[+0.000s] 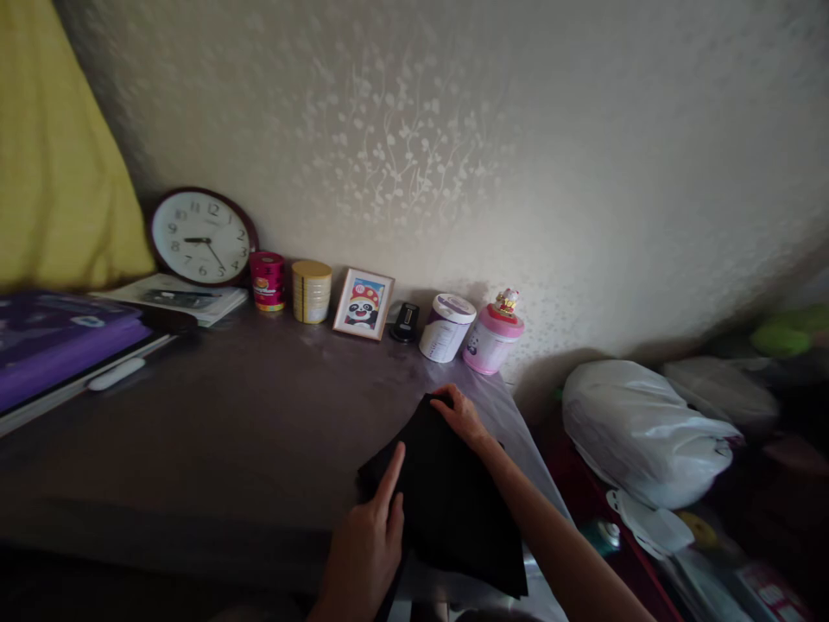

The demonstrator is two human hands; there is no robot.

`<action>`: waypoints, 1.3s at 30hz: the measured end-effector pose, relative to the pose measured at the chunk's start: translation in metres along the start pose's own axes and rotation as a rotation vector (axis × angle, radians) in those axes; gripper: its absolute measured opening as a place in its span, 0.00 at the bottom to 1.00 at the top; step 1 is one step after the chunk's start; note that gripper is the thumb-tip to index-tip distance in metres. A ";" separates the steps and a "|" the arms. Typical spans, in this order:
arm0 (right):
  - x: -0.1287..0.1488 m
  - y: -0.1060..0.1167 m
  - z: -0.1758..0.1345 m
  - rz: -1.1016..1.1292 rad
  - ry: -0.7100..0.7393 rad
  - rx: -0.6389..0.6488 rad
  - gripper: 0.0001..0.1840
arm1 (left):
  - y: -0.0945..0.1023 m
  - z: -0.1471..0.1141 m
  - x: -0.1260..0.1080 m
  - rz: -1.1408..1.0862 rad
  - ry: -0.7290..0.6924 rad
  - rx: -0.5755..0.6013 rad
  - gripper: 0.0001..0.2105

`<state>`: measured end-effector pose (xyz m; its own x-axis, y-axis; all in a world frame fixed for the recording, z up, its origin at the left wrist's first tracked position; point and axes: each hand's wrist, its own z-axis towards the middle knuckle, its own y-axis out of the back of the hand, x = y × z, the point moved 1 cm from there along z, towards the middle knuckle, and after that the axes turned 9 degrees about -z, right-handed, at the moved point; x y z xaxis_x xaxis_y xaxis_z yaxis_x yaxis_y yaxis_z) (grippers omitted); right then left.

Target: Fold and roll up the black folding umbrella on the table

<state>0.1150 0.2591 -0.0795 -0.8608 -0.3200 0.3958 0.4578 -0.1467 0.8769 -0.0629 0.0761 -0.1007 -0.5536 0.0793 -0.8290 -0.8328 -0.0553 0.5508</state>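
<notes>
A piece of black cloth point(453, 510), with straight edges and a folded look, lies at the right front of the table. My right hand point(459, 413) grips its far corner, with fingers bent over the edge. At the cloth's left side is my left hand point(372, 536), index finger stretched forward along the fabric and thumb beside it. The other left fingers are curled and mostly hidden, closed at the cloth's edge. What kind of item the cloth is does not show.
Along the wall stand a clock point(204, 238), a red can point(268, 282), a yellow tin point(312, 292), a panda picture frame point(363, 303), a white tub point(446, 328) and a pink jar point(492, 341). Purple package point(65, 345) at left; white plastic bag point(638, 423) beyond the table's right edge.
</notes>
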 end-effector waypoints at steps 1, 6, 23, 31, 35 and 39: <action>0.000 0.000 0.000 -0.006 -0.007 0.000 0.08 | 0.000 -0.001 0.000 0.005 -0.031 0.037 0.22; 0.001 0.000 0.003 -0.031 -0.026 0.018 0.06 | -0.001 -0.004 0.001 0.040 -0.092 0.056 0.19; 0.056 0.028 -0.044 -0.060 0.627 0.281 0.14 | -0.006 -0.009 -0.008 0.318 -0.047 0.099 0.19; 0.022 0.026 -0.004 -0.199 0.313 0.096 0.13 | -0.008 -0.010 -0.003 0.301 -0.091 0.056 0.18; 0.038 0.037 -0.016 -0.165 0.340 0.010 0.13 | -0.011 -0.009 -0.001 0.304 -0.114 0.035 0.18; 0.055 0.028 -0.031 -0.087 0.550 0.296 0.13 | -0.010 -0.009 -0.002 0.326 -0.121 0.019 0.17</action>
<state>0.0874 0.2080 -0.0412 -0.6156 -0.7647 0.1902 0.2420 0.0462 0.9692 -0.0537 0.0672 -0.1058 -0.7858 0.1778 -0.5923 -0.6114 -0.0790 0.7874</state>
